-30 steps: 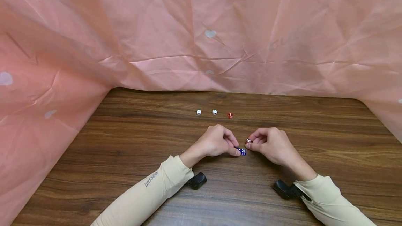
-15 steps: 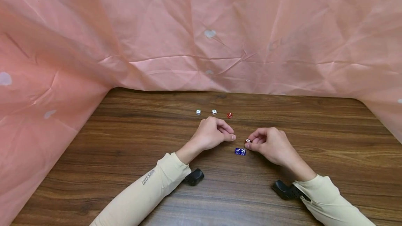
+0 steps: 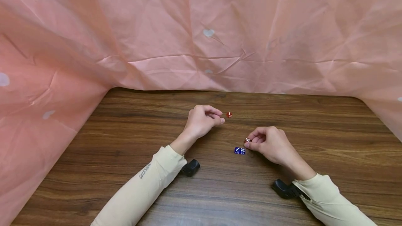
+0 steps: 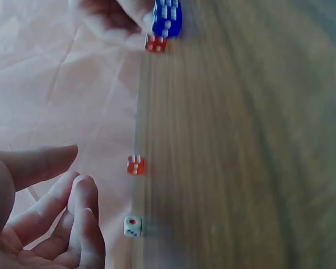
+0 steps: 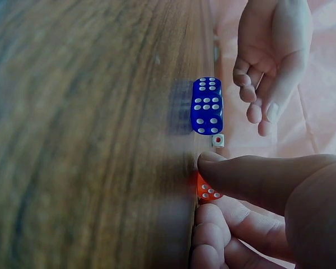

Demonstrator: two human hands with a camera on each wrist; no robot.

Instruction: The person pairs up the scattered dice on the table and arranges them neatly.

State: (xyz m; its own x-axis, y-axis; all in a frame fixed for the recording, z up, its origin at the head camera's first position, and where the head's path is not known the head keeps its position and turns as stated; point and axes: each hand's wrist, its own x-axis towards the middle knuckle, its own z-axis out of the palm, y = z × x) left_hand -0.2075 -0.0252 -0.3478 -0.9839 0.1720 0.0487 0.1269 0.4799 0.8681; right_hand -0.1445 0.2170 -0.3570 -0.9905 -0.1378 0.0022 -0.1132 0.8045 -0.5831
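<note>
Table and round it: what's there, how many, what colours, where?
Table: 1, brown, underneath
Cloth: 1, pink with hearts, behind and beside
Blue dice: 2, blue, side by side on table
Red dice: 2, red, one pinched, one farther back
White dice: at least 1, white, near the back red one
Cameras: 2, black, at the wrists
Sleeves: 2, cream, bottom left and right
Left hand: 1, bare, over the table
Right hand: 1, bare, pinching a red die

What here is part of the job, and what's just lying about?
Likely in the job:
right hand, pinching the near red die
two blue dice, side by side
left hand, close to the far red die
white die, in the left wrist view

Likely just surroundings:
pink cloth
wooden table
</note>
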